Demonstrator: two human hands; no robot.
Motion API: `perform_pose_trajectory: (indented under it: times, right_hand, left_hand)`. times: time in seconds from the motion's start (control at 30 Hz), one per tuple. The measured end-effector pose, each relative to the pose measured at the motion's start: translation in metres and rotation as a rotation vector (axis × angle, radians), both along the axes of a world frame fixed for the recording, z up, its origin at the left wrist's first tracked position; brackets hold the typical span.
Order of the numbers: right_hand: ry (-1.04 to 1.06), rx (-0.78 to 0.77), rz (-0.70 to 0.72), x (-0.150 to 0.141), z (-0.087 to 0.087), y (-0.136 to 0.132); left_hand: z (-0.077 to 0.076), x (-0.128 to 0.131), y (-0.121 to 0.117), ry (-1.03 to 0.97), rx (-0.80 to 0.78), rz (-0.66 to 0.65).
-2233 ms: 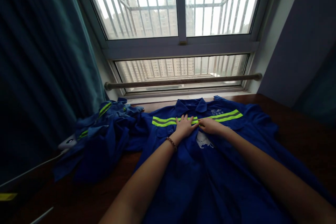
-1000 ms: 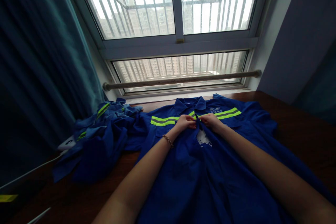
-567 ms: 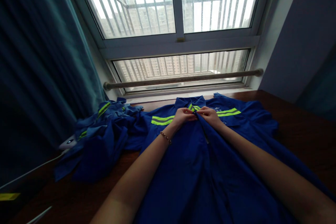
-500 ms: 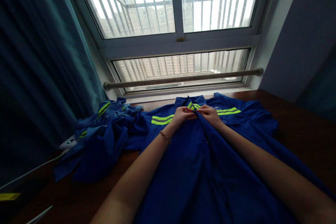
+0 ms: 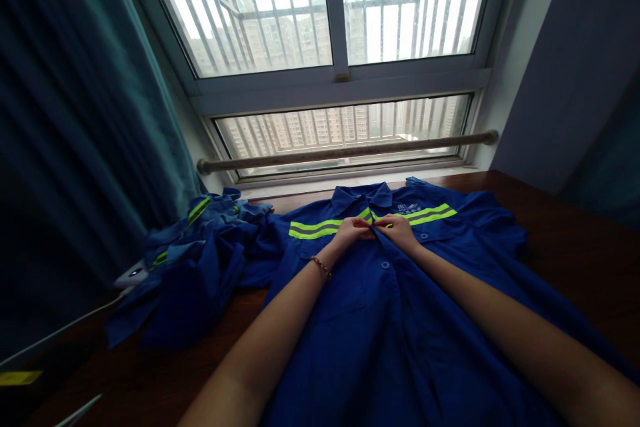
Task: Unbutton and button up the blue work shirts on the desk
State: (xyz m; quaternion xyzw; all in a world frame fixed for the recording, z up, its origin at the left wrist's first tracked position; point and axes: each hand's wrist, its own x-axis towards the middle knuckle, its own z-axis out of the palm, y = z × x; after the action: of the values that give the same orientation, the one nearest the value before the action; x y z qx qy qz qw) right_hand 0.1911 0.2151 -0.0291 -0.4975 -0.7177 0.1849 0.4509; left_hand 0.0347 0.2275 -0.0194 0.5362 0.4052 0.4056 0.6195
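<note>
A blue work shirt (image 5: pixel 380 320) with neon-yellow reflective stripes lies face up on a dark wooden table (image 5: pixel 575 253), collar toward the window. My left hand (image 5: pixel 353 231) and my right hand (image 5: pixel 399 229) meet at the front placket just below the collar. Both pinch the fabric edges together at chest height, fingers curled. A beaded bracelet sits on my left wrist. A blue button (image 5: pixel 385 265) shows on the closed placket below my hands.
A crumpled heap of similar blue garments (image 5: pixel 190 260) lies at the left of the table. A white device with a cable (image 5: pixel 129 275) rests beside it. A rail (image 5: pixel 345 150) runs along the barred window, and a teal curtain (image 5: pixel 75 113) hangs left.
My hands went from lying flat on the chest to pinching the two front edges. They rose toward the collar, then came back down a little. The shirt front is now closed, hiding the white inner label.
</note>
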Motion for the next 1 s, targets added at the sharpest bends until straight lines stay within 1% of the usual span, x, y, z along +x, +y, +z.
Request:
perform_pose_trajectory:
  times: [0.17, 0.3, 0.4, 0.5, 0.63, 0.8, 1.0]
  right_hand:
    - [-0.138, 0.059, -0.056, -0.004, 0.004, -0.006]
    - [-0.246, 0.049, -0.108, -0.007, 0.006, -0.008]
    - [-0.272, 0.054, -0.099, -0.008, 0.006, -0.009]
    - [-0.230, 0.058, -0.081, -0.008, 0.004, -0.008]
    - [-0.098, 0.042, -0.100, -0.008, 0.001, -0.007]
    - [0.007, 0.017, -0.076, -0.008, 0.001, -0.007]
    - [0.046, 0.028, -0.046, -0.010, 0.003, -0.007]
  left_hand:
    - [-0.001, 0.005, 0.002, 0.074, -0.028, 0.084]
    - [-0.006, 0.005, 0.003, 0.107, 0.055, 0.084]
    - [-0.010, 0.005, 0.004, 0.129, 0.113, 0.090]
    - [-0.009, 0.007, 0.001, 0.090, 0.095, 0.143]
    - [-0.004, 0.011, -0.004, -0.030, -0.013, 0.245]
    - [0.000, 0.014, -0.006, -0.077, -0.091, 0.279]
    - [0.000, 0.016, -0.003, -0.126, -0.161, 0.339]
